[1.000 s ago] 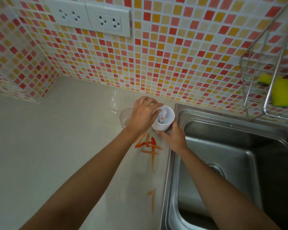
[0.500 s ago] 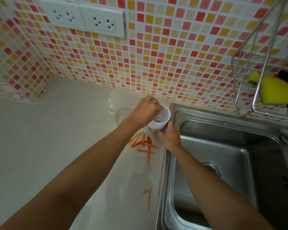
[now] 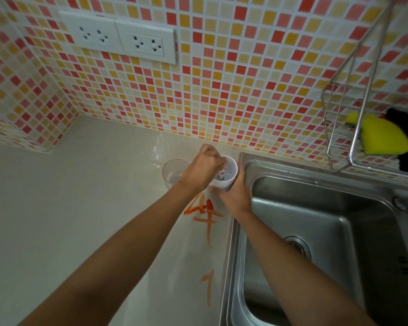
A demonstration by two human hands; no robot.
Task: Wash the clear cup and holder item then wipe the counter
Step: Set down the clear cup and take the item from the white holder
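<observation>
My right hand (image 3: 236, 196) is wrapped round the near side of the white holder (image 3: 225, 174), which stands on the counter (image 3: 68, 208) right at the sink's (image 3: 327, 231) left rim; I judge that grip is there to steady it. My left hand (image 3: 203, 169) comes over the holder's mouth with fingers curled and the tips dipped inside, apparently pinching at something small in it, though I cannot tell whether they have actually caught anything. The clear cup (image 3: 173, 171) stands upright just left of the holder, partly hidden behind my left wrist and untouched. Orange smears (image 3: 204, 210) mark the counter near the holder and run nearer along the sink edge, so wiping looks undone. A yellow sponge (image 3: 382, 136) sits in the wire rack (image 3: 339, 128) far right, well apart.
</observation>
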